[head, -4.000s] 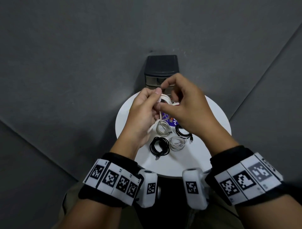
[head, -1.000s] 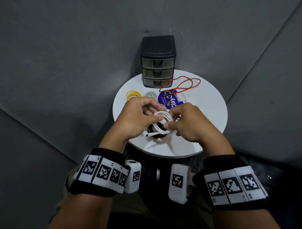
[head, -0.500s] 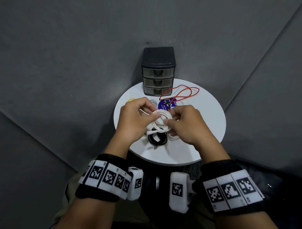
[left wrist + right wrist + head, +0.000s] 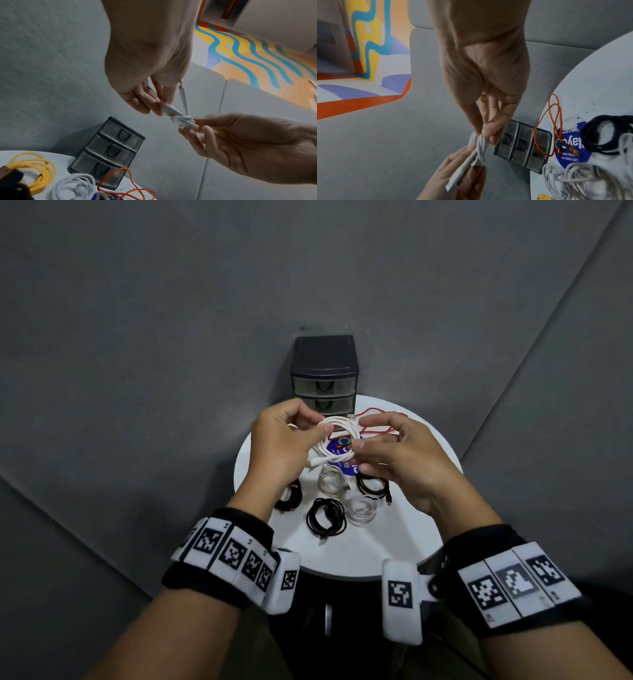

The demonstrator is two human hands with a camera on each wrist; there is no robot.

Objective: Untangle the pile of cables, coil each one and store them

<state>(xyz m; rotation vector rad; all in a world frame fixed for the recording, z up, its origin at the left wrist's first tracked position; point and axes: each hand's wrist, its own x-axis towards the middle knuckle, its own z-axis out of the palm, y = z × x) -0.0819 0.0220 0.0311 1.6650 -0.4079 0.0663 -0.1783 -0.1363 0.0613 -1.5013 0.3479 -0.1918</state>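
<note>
A small round white worktop (image 4: 404,546) stands against grey upholstered seating, a dark three-drawer organiser (image 4: 323,373) at its far edge. Above it, a person holds a coiled white cable (image 4: 337,436) in the air between both hands: the left hand (image 4: 279,446) has its grip pinched on one side of the coil, the right hand (image 4: 397,460) pinched on the other, with one plug end hanging loose below. Finished coils in black (image 4: 325,517) and white (image 4: 361,508) lie on the worktop beneath, while a red cable (image 4: 380,419) sprawls uncoiled near the drawers. The step in hand appears to be securing this coil; next, the loose end likely needs tucking through before the bundle is set down or stored.
</note>
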